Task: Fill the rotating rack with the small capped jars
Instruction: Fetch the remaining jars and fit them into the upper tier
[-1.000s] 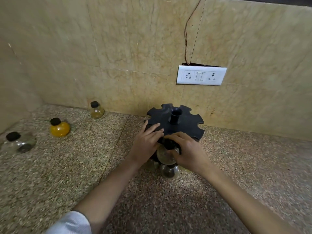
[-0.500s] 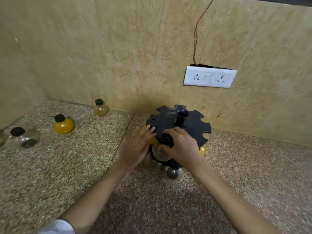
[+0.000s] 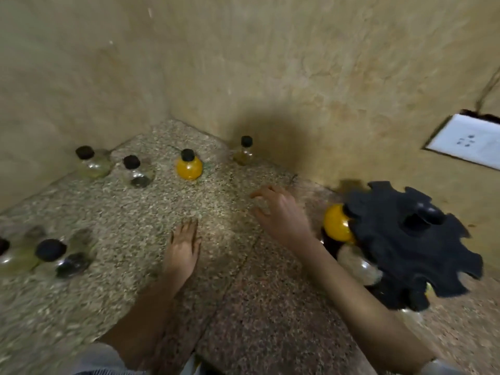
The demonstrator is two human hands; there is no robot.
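The black notched rotating rack stands at the right, with a yellow jar and a clear jar hanging at its left rim. My right hand hovers left of the rack, fingers curled and apart, holding nothing. My left hand lies flat over the counter, empty. Loose black-capped jars stand on the counter: a yellow one, a small amber one, two clear ones at the back, and more at the left edge.
The speckled stone counter meets tiled walls in a corner at the back left. A white switch plate with a wire above it sits on the right wall.
Both hands have left the rack and moved left over the counter. The view has swung left, so the rack is now at the right and more loose jars show.
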